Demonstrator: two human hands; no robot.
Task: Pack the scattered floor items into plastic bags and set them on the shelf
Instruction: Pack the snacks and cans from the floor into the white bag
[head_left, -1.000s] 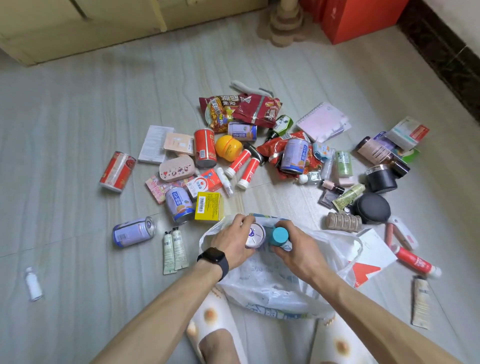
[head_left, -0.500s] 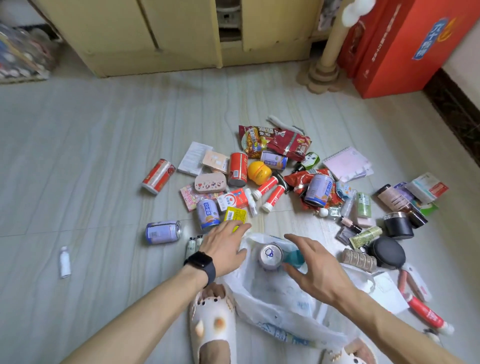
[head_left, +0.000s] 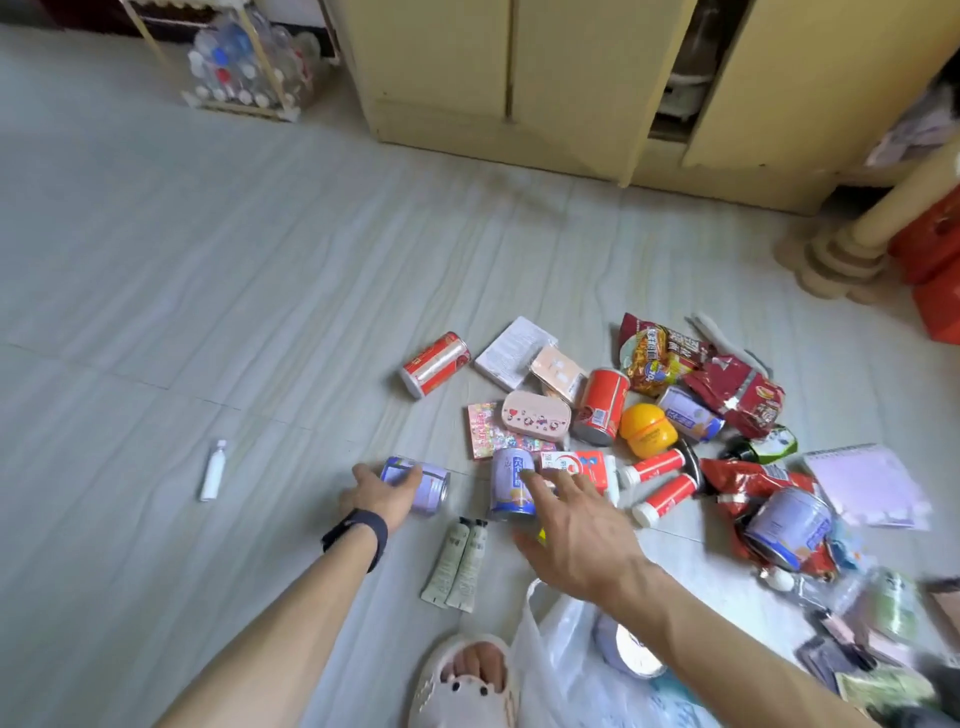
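Note:
Scattered items lie on the grey floor. My left hand (head_left: 376, 496), with a black watch on the wrist, grips a purple can (head_left: 428, 488) that lies on its side. My right hand (head_left: 571, 530) hovers with fingers spread, its fingertips at a second purple can (head_left: 511, 486) that stands upright; it holds nothing. The white plastic bag (head_left: 558, 654) lies open at the bottom by my foot, and a can (head_left: 631, 657) sits inside it. Two pale tubes (head_left: 460, 564) lie between my hands.
Red cans (head_left: 436, 364), snack packets (head_left: 737, 395), an orange jar (head_left: 647, 428), red-and-white tubes (head_left: 662, 480) and a notepad (head_left: 865, 486) crowd the right side. A small white bottle (head_left: 213, 470) lies alone at left. A yellow cabinet (head_left: 519, 88) stands behind.
Both hands have left the bag. My left hand moved out left onto the lying purple can; my right hand reached forward to the upright can. The view tilted up and left.

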